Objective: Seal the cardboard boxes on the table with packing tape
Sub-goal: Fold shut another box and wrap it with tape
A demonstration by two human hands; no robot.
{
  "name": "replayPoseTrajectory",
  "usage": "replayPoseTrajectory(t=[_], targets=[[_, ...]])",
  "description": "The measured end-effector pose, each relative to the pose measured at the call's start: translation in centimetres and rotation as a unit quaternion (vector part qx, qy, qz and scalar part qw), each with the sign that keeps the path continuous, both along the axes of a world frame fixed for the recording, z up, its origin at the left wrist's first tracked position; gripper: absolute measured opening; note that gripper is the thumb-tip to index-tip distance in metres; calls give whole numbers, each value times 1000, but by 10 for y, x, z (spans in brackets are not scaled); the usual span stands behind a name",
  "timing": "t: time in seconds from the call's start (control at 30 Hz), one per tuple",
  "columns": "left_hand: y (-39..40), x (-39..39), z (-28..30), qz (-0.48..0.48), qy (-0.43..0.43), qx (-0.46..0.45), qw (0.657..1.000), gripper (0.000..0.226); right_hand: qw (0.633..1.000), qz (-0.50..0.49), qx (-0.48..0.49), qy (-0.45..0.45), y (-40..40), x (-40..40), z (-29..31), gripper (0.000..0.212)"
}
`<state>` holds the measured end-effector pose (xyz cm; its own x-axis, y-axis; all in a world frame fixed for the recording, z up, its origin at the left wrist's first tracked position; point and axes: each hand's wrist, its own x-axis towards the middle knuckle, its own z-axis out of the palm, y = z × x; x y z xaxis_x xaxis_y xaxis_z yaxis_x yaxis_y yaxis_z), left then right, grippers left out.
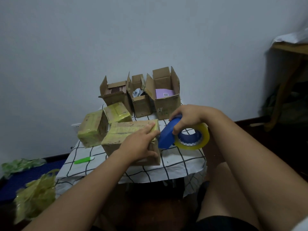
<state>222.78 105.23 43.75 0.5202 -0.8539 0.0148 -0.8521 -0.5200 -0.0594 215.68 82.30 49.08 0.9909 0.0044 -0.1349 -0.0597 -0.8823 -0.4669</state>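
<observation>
A closed cardboard box with yellowish tape across its top lies at the table's middle. My left hand grips its right end, fingers over the top corner and thumb down the near face. My right hand holds a blue tape dispenser carrying a roll of clear yellowish tape, its front edge against the box's right end. Two other taped boxes lie to the left. Three open boxes stand at the back by the wall.
The small table has a white cloth with a black grid. A green utility knife lies on its front left. Crumpled used tape and a green wad lie on the floor at left. Wooden furniture stands at right.
</observation>
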Motion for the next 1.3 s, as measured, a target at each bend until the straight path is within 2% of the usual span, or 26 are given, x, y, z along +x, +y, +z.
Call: replayPoseTrajectory(t=[0.13,0.23,0.3,0.37,0.47,0.5,0.63,0.77,0.87,1.0,1.17,1.3], targets=[[-4,0,10,-2,-18,35,999,80,997,-3,-83,6,3,-3,1,55],[-1,-4,15,-8,-33,54,998,76,987,-67,-146,6,-4,-12,-4,65],[0,-11,12,-1,-18,41,999,74,988,-105,-111,-32,-11,-20,-7,63],[-4,-20,8,27,8,-14,1000,70,985,-139,-53,-86,-12,-27,-11,60],[-10,-35,3,36,-24,-97,994,43,966,-193,19,-171,-2,-30,-18,64],[-10,-38,1,23,-27,-106,994,40,957,-211,36,-196,1,-29,-22,65],[5,-43,-2,-51,19,-99,994,56,920,-278,87,-264,7,-27,-29,65],[25,-28,-4,-45,35,-117,991,66,891,-313,136,-300,14,-25,-37,63],[28,-19,-9,-2,12,-95,995,64,866,-332,196,-319,23,-22,-42,62],[32,-2,-12,-1,-25,-105,994,55,841,-350,248,-329,36,-14,-60,59],[41,7,-10,31,-18,-127,991,61,833,-358,258,-333,48,-3,-87,61],[26,4,-11,41,-19,-139,989,57,822,-372,251,-350,58,8,-101,59]])
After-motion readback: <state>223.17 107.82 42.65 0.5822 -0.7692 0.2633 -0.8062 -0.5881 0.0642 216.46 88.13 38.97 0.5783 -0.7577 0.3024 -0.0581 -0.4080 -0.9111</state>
